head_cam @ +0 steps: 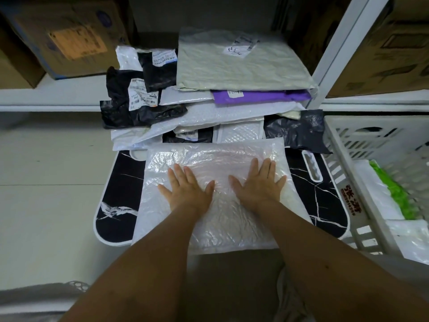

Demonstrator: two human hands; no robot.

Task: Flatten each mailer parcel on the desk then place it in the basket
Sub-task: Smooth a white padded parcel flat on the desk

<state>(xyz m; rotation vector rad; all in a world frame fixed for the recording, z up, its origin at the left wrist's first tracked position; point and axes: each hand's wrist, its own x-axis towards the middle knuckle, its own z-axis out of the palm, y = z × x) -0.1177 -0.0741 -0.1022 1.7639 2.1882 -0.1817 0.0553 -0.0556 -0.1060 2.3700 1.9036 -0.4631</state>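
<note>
- Your left hand [188, 189] lies flat, palm down, on the white bubble mailer [216, 198], fingers straight and spread, grasping nothing.
- Your right hand [257, 184] lies the same way on the mailer, just at 3 o'clock from the left hand, fingers straight and fanned, thumb pointing toward the other hand; it grasps nothing either.
- The white bubble mailer rests on the black marble-patterned desk [325, 194], covering its middle; the desk's rounded ends show at 9 o'clock and 3 o'clock of the mailer.
- At 12 o'clock from the mailer sits a pile of parcels touching its far edge: a pale grey-green mailer [241, 66] on top, a purple mailer [262, 96] just beneath it, and more white bubble mailers [209, 117] under those.
- At 11 o'clock lie crumpled black poly bags [139, 112] with white shipping labels; another dark bag [297, 131] lies at 1 o'clock, overhanging the desk's far right corner.
- The white slotted basket [362, 189] stands at 3 o'clock, just beside the desk, with red characters on its wall.
- Inside the basket lie a white mailer [371, 189] and a bright green padded item [394, 194] beside it.
- Cardboard boxes [69, 36] sit on the white shelving at 10 o'clock and 2 o'clock.
</note>
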